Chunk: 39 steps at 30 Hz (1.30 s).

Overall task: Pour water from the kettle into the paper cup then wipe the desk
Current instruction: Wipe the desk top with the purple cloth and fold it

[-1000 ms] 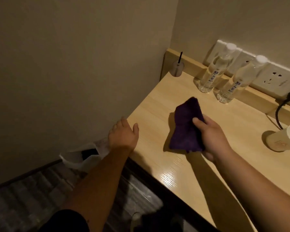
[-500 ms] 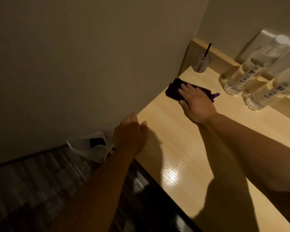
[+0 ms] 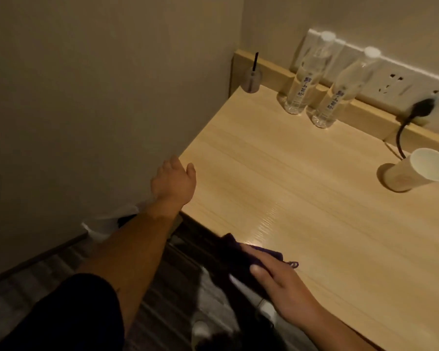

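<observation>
Right hand [image 3: 284, 282]: pressed flat, fingers extended, on dark purple cloth [image 3: 241, 259] at pale wooden counter [image 3: 302, 198] front edge, for wiping.
Left hand [image 3: 174, 182]: open, empty, braced at counter corner.
White paper cup [image 3: 418, 169]: kept clear, far right.

One view only, head cam, wide-angle, looks forward and down from above the near edge of the desk [image 3: 302, 188], tilted so the desk runs diagonally up-right. Close range: both forearms enter from the bottom, left hand [image 3: 174, 182] at the desk's left corner, right hand [image 3: 280, 282] low in frame at the near edge. Far end of view reaches the wall [image 3: 99, 84] corner and socket strip [image 3: 390, 79]. Floor [image 3: 36, 279] fills lower left. No second view to overlap
</observation>
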### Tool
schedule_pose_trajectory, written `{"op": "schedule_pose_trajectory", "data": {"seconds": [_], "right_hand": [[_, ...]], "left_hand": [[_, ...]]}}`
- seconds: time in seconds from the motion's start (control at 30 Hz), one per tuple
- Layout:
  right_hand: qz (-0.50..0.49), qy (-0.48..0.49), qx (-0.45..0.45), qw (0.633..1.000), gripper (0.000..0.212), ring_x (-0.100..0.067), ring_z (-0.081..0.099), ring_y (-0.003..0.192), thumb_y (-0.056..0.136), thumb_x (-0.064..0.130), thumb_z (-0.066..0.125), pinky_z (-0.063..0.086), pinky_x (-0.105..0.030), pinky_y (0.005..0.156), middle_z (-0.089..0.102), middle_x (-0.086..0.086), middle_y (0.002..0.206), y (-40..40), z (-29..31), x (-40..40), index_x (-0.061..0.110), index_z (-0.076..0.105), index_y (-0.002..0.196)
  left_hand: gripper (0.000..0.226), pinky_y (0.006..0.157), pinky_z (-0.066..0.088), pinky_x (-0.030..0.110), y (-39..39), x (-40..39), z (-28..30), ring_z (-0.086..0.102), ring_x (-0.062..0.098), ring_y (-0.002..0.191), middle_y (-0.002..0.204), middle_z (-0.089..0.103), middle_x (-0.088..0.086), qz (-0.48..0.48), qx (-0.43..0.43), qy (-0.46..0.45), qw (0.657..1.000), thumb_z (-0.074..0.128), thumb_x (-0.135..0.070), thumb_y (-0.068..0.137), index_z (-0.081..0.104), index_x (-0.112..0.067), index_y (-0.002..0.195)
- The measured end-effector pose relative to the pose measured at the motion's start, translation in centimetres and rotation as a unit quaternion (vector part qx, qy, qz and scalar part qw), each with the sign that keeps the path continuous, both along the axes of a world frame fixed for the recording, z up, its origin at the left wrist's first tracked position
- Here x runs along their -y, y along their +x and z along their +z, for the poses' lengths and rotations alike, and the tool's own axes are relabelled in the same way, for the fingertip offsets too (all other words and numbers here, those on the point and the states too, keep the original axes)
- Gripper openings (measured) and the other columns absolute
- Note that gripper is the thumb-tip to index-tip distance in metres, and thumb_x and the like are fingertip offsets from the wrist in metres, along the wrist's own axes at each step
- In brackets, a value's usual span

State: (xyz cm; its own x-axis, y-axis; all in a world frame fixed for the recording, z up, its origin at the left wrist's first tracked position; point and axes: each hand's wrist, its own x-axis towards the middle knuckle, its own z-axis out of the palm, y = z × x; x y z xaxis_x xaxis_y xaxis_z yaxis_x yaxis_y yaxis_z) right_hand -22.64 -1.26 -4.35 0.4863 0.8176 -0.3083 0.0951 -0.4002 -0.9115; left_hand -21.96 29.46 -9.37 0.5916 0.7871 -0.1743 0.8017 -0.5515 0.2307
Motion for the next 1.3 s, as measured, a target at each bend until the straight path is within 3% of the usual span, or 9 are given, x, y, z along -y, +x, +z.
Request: {"op": "schedule_pose_trajectory", "data": {"seconds": [0.07,0.13,0.2,0.33,0.4,0.5,0.6,1.0,1.3], "right_hand": [[-0.125,0.043,-0.241,0.961,0.046,-0.025,0.062,0.113,0.087,0.047,0.056,0.047,-0.039,0.099,0.068,-0.003,0.121,1.2,2.0,0.9,0.023,0.062,0.126],[-0.236,0.075,-0.339,0.908,0.037,-0.037,0.064,0.106,0.091,0.033,0.058,0.049,-0.047,0.092,0.068,-0.018,0.117,3.6,3.6,1.4,0.012,0.062,0.122],[-0.290,0.078,-0.271,0.915,0.034,-0.036,0.064,0.100,0.090,0.034,0.054,0.050,-0.050,0.090,0.069,-0.019,0.113,7.4,4.5,1.0,0.013,0.065,0.115],[-0.202,0.017,0.138,0.969,0.033,-0.025,0.061,0.099,0.095,0.039,0.048,0.047,-0.044,0.091,0.068,-0.009,0.111,17.4,4.2,-3.9,0.022,0.062,0.120],[-0.116,-0.022,0.341,0.933,0.040,-0.025,0.053,0.119,0.099,0.028,0.044,0.039,-0.034,0.098,0.058,-0.008,0.132,22.6,2.6,-7.8,0.017,0.049,0.137],[0.050,-0.085,0.512,0.853,0.046,-0.034,0.038,0.135,0.098,0.021,0.046,0.028,-0.041,0.110,0.043,-0.015,0.148,28.4,-0.8,-12.9,0.009,0.040,0.143],[0.149,-0.126,0.530,0.825,0.048,-0.038,0.037,0.135,0.097,0.020,0.048,0.030,-0.046,0.108,0.041,-0.016,0.148,30.2,-4.1,-14.9,0.007,0.040,0.142],[0.154,-0.104,0.505,0.843,0.050,-0.031,0.028,0.142,0.098,0.024,0.047,0.020,-0.044,0.116,0.035,-0.012,0.153,28.7,-4.1,-12.6,0.010,0.038,0.145],[0.155,-0.087,0.468,0.866,0.045,-0.026,0.035,0.139,0.098,0.027,0.048,0.020,-0.038,0.114,0.043,-0.008,0.148,18.3,-4.6,-2.2,0.013,0.046,0.140]], "left_hand": [[0.060,0.095,0.039,0.047,0.1,-0.1,0.0,0.046,0.038,0.121,0.137,0.047,0.021,0.004,-0.005,-0.007,1.000,0.028,-0.047,0.100,0.037,-0.001,0.138],[0.061,0.096,0.039,0.047,0.1,-0.2,-0.2,0.047,0.039,0.121,0.138,0.047,0.022,0.002,-0.002,-0.004,1.000,0.028,-0.047,0.100,0.038,-0.001,0.138],[0.061,0.096,0.039,0.048,0.1,-0.3,-0.4,0.047,0.039,0.121,0.138,0.047,0.022,0.002,0.003,-0.002,1.000,0.028,-0.047,0.099,0.038,-0.001,0.138],[0.059,0.093,0.040,0.048,0.0,-0.2,-0.8,0.048,0.039,0.118,0.135,0.049,0.021,0.010,0.007,0.011,1.000,0.028,-0.048,0.099,0.040,-0.002,0.134],[0.058,0.089,0.041,0.048,0.0,-0.3,-1.1,0.050,0.040,0.114,0.131,0.052,0.021,0.012,0.010,0.027,1.000,0.029,-0.047,0.098,0.043,-0.002,0.132],[0.059,0.088,0.042,0.048,0.2,-0.6,-1.7,0.053,0.041,0.111,0.128,0.054,0.021,0.028,0.011,0.038,0.999,0.031,-0.049,0.096,0.045,-0.004,0.131],[0.065,0.090,0.044,0.048,0.4,-1.0,-2.3,0.055,0.039,0.111,0.130,0.055,0.018,0.044,0.010,0.022,0.999,0.028,-0.055,0.091,0.044,-0.009,0.134],[0.060,0.087,0.044,0.046,0.2,-0.7,-1.9,0.056,0.036,0.107,0.124,0.057,0.018,0.023,0.034,0.034,0.999,0.031,-0.053,0.093,0.046,-0.009,0.131],[0.071,0.095,0.042,0.052,0.1,-0.8,-2.2,0.050,0.042,0.117,0.132,0.051,0.024,0.023,0.045,0.025,0.998,0.024,-0.056,0.091,0.042,-0.002,0.135]]}}
